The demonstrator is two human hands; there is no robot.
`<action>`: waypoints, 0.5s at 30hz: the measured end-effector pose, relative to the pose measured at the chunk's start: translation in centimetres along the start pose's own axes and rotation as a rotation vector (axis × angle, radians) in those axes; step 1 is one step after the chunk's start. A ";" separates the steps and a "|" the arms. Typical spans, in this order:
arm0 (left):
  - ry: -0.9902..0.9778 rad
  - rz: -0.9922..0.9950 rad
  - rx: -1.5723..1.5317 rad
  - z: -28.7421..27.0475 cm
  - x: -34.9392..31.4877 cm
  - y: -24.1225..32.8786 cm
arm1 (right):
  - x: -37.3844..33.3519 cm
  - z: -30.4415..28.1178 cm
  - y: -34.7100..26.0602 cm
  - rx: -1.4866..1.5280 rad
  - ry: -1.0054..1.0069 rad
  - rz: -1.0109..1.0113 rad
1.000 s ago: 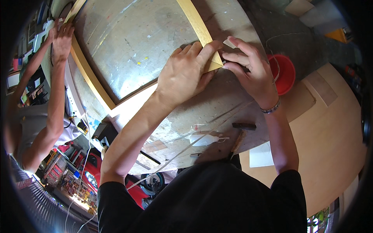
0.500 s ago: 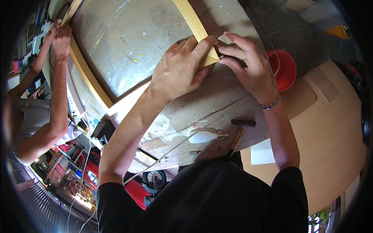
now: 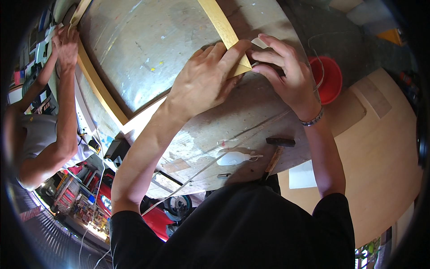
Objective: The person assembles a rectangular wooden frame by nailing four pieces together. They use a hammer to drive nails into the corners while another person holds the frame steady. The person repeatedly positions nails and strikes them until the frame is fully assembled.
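Observation:
A pale wooden frame (image 3: 220,26) lies on the paint-spotted worktable (image 3: 134,49). My left hand (image 3: 199,83) is closed around the frame's near right corner, fingers over the top and thumb at the lower side. Right beside that corner is my right hand (image 3: 291,76), its fingers curled and its thumb tip against the corner's point. A small whitish flat piece (image 3: 259,42) shows behind its fingers; whether the fingers pinch it is hidden. Nearer to me on the table lie a white squeeze bottle (image 3: 233,158) with a thin nozzle and a hammer (image 3: 280,142) with a wooden handle.
At the left, another person's hands (image 3: 67,47) are at the frame's far left corner. A red bucket (image 3: 329,80) stands beyond the table's right edge, near a large plywood sheet (image 3: 376,157). A thin cord (image 3: 208,166) crosses the table. A black box (image 3: 117,150) sits at the left.
The frame has shifted slightly to the left, and my left forearm with it. The other person's hands have moved a little up and left. My right hand stays at the corner.

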State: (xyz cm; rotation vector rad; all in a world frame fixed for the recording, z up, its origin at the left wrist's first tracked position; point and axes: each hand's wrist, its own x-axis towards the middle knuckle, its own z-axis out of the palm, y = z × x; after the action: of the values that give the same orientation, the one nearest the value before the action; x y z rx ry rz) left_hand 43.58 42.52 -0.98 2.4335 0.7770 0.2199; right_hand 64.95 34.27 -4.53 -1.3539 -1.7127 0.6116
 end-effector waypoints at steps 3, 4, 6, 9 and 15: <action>-0.016 -0.011 0.028 0.1 -0.1 0.2 | 0.0 0.0 0.1 0.027 0.011 0.001; -0.005 0.000 0.033 0.2 0.0 0.2 | -0.1 0.0 0.1 0.041 0.008 0.010; 0.017 0.019 0.043 0.3 -0.1 0.2 | -0.1 -0.1 -0.1 0.111 0.003 0.055; -0.065 -0.029 0.025 -0.1 -0.1 0.2 | 0.4 -1.3 -1.2 0.118 -0.017 0.101; -0.067 -0.018 -0.015 -0.4 -0.3 0.2 | -0.8 -3.6 -0.6 -0.210 -0.121 -0.056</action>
State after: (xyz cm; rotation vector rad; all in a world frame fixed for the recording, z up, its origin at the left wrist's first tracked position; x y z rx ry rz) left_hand 43.33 42.42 -0.53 2.4059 0.7640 0.1356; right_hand 67.67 32.91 -2.41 -1.4326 -1.9501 0.5007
